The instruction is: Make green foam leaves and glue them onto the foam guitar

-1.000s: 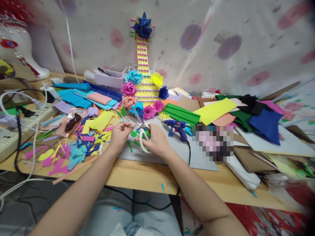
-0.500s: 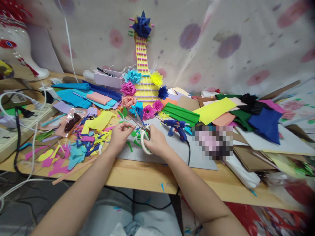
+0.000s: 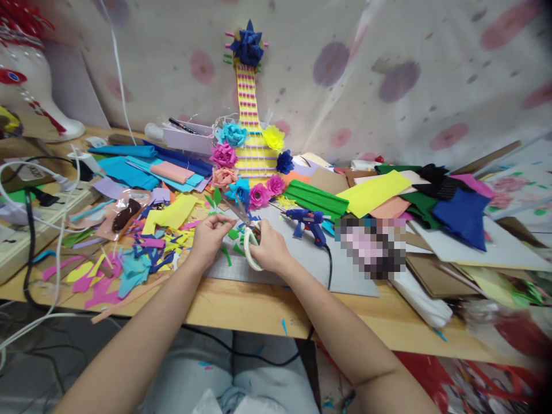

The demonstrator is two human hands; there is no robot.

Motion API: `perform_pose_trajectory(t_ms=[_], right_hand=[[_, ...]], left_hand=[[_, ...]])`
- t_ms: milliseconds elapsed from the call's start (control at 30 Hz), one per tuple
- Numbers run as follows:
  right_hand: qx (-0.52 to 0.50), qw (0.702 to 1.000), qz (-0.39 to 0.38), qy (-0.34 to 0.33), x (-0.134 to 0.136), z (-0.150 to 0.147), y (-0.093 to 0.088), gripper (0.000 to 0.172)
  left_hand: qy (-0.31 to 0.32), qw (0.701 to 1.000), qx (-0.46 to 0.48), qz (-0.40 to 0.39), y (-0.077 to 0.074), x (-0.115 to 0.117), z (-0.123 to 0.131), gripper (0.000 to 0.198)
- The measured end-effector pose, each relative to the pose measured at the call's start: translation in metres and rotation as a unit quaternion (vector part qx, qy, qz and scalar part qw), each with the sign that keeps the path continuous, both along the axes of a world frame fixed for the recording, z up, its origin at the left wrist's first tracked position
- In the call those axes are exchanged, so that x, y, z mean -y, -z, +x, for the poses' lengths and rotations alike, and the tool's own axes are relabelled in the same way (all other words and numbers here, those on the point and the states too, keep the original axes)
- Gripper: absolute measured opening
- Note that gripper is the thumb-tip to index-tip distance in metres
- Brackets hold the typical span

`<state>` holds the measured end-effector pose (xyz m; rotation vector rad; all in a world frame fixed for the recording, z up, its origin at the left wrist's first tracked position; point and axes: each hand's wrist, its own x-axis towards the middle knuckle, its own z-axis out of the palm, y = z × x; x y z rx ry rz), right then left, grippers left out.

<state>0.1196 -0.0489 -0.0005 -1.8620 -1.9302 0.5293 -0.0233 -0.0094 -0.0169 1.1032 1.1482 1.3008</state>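
Wiring loops over the power strip (image 3: 45,233) at the far left, and next along I see a clear packet (image 3: 128,214) with something brown inside, then bright paper scraps (image 3: 146,256) strewn across the wood. The left hand (image 3: 210,237) has its fingertips pinched together; I can't tell what, if anything, is between them. Green leaves (image 3: 213,199) show just above it. Behind stands a yellow paper guitar (image 3: 246,156) ringed with flowers. White-handled scissors (image 3: 247,247) sit between the hands, gripped by the right hand (image 3: 271,246), blades angled up-left. Right of that rests a blue glue gun (image 3: 307,217).
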Motion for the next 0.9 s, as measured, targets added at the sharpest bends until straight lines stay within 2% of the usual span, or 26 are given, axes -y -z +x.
perform_pose_trajectory(t_ms=[300, 500, 667, 800, 900], right_hand=[[0.023, 1.000, 0.006, 0.003, -0.001, -0.001, 0.003, 0.033], [0.035, 0.999, 0.012, 0.006, -0.001, 0.000, 0.006, 0.031], [0.040, 0.999, 0.015, 0.006, 0.001, 0.002, 0.003, 0.032], [0.046, 0.999, 0.010, 0.014, 0.003, 0.011, -0.001, 0.031], [0.053, 0.998, 0.001, 0.024, 0.005, 0.025, -0.007, 0.024]], left_hand=[[0.008, 1.000, 0.019, -0.024, 0.002, -0.001, -0.001, 0.020], [0.011, 1.000, 0.008, -0.027, -0.001, 0.001, -0.002, 0.021], [0.015, 1.000, -0.014, -0.019, 0.004, 0.000, -0.004, 0.020], [-0.023, 0.999, -0.044, 0.021, 0.002, -0.004, -0.013, 0.020], [-0.083, 0.993, -0.059, 0.054, -0.010, -0.010, -0.025, 0.022]])
